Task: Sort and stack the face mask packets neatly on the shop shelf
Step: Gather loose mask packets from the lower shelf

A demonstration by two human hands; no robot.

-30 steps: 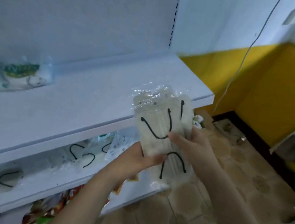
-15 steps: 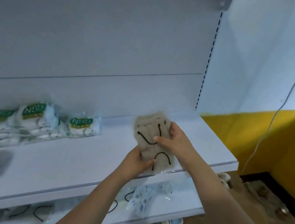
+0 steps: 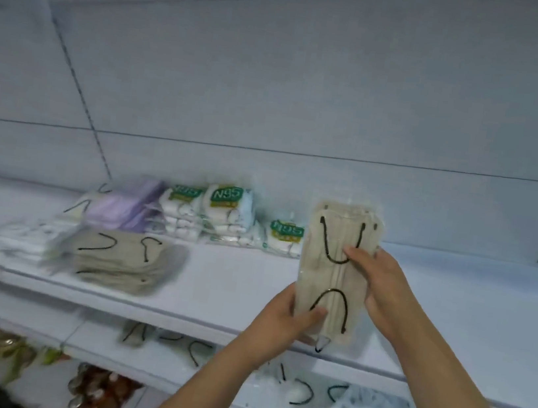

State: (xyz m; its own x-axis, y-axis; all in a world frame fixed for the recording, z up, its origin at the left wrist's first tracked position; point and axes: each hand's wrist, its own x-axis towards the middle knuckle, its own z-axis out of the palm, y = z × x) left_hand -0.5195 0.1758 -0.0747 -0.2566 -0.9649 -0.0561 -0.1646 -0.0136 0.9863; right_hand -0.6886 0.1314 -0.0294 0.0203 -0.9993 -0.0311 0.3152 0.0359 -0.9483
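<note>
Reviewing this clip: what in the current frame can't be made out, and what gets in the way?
All in the head view:
- Beige packet, gripped by the left hand and right hand: its count is unclear, the layers overlap.
- Beige stack and purple packets: motion blur smears their edges.
- N95 packets: the small print is too small.
- Lower shelf masks: partly hidden by the forearms and upper shelf.

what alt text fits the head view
Both hands, left and right, hold a beige mask packet upright over a white shelf. Further left on it lie a beige stack, purple masks and N95 packets.
</note>
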